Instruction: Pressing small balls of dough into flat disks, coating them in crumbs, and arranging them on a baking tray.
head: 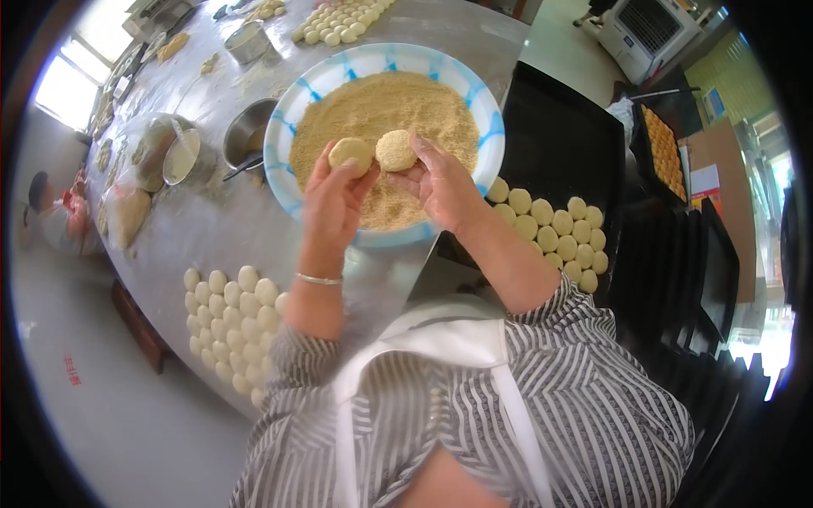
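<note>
My left hand (pixel 336 197) holds a smooth, flattened dough round (pixel 351 157) between thumb and fingers. In my right hand (pixel 441 181) is a second dough round (pixel 396 150), its face covered in pale crumbs or seeds. The two rounds are held side by side over a wide white-and-blue basin (pixel 492 127); whether they touch is hard to tell. A bed of tan, grainy coating (pixel 394 101) lies in the basin. Rows of coated-looking rounds (pixel 563 222) sit on a black baking tray (pixel 559 127) to the right. Plain pale dough balls (pixel 233 317) are grouped on the metal table at lower left.
A steel bowl (pixel 244 133) with a dark handle stands left of the basin, near a metal pot (pixel 184 159) and bagged dough (pixel 127 213). More dough balls (pixel 336 22) lie beyond the basin. Far right are a tray of browned pastries (pixel 664 152) and stacked black trays.
</note>
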Available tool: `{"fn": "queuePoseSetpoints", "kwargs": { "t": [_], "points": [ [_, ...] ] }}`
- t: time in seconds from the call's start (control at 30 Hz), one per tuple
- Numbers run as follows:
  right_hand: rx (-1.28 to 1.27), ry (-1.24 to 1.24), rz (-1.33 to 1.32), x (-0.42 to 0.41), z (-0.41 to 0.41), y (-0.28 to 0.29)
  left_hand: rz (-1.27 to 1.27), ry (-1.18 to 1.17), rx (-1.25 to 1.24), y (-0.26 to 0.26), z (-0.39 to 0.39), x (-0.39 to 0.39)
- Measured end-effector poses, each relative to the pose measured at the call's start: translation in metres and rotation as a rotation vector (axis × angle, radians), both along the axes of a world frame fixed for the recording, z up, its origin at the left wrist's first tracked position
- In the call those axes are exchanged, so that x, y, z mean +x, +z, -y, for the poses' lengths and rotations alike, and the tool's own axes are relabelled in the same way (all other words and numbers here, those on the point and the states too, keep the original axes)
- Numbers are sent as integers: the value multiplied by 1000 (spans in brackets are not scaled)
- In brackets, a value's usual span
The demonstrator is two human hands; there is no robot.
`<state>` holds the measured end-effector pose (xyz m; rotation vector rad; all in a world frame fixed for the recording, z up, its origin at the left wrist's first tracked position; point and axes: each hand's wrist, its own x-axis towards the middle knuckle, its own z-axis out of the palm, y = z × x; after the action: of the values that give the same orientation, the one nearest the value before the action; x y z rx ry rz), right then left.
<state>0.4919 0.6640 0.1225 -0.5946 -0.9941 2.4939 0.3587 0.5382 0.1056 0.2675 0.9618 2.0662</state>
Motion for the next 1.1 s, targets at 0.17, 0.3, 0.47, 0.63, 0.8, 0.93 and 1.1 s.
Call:
{"fn": "queuePoseSetpoints", "kwargs": {
  "t": [0.17, 0.3, 0.47, 0.63, 0.8, 0.93, 1.1],
  "points": [
    [15, -91, 11, 37, -17, -2, 93, -120, -22, 20, 9, 23],
    [3, -200, 8, 65, -22, 0, 174, -283, -11, 25, 3, 46],
    [52, -241, -24, 97, -30, -13, 191, -383, -28, 38, -22, 87],
    [127, -302, 7, 134, -43, -21, 153, -396, -71, 25, -56, 116],
    [37, -309, 2, 192, -83, -34, 81, -513, -96, 5, -84, 138],
    [102, -231, 168, 265, -137, -47, 18, -575, -180, -1, -103, 154],
    [454, -22, 545, 347, -214, -50, -106, -691, -271, 3, -138, 183]
  ]
}}
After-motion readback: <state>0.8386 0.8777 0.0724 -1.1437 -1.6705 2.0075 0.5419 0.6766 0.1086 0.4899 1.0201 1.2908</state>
